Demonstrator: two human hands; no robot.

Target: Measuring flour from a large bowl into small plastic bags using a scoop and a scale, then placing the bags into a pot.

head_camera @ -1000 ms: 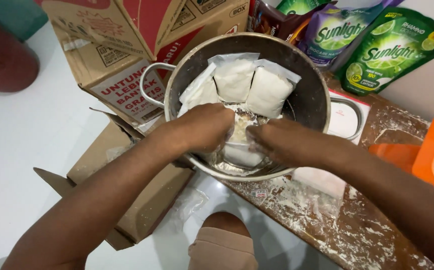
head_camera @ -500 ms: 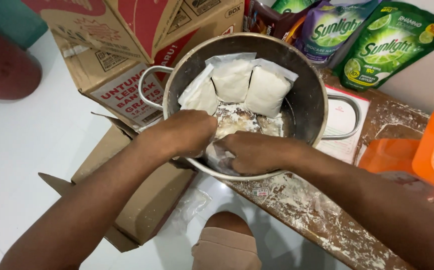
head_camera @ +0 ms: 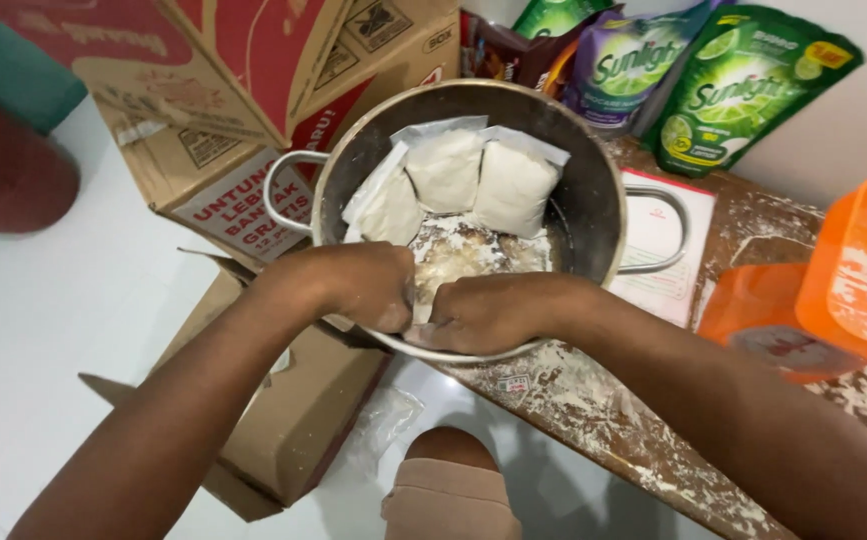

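Observation:
A large metal pot (head_camera: pixel 593 190) with two loop handles stands at the edge of a flour-dusted table. Three white filled packets (head_camera: pixel 448 170) lean against its far inner wall, and loose white powder (head_camera: pixel 473 250) lies on the bottom. My left hand (head_camera: pixel 358 285) and my right hand (head_camera: pixel 498 310) are fists pressed close together at the pot's near rim. Both grip a small clear plastic packet (head_camera: pixel 420 308). Only a pale strip of the packet shows between my knuckles; the rest is hidden.
Open cardboard boxes (head_camera: pixel 253 90) stand on the white floor to the left, another (head_camera: pixel 293 420) below my left arm. Green and purple refill pouches (head_camera: pixel 733 90) lean on the back wall. Orange plastic containers (head_camera: pixel 843 280) sit at the right. My knee (head_camera: pixel 448 490) is under the table edge.
Both hands have drawn back from the middle of the pot to its near rim and closed together. The clear packet that showed between them is now almost covered.

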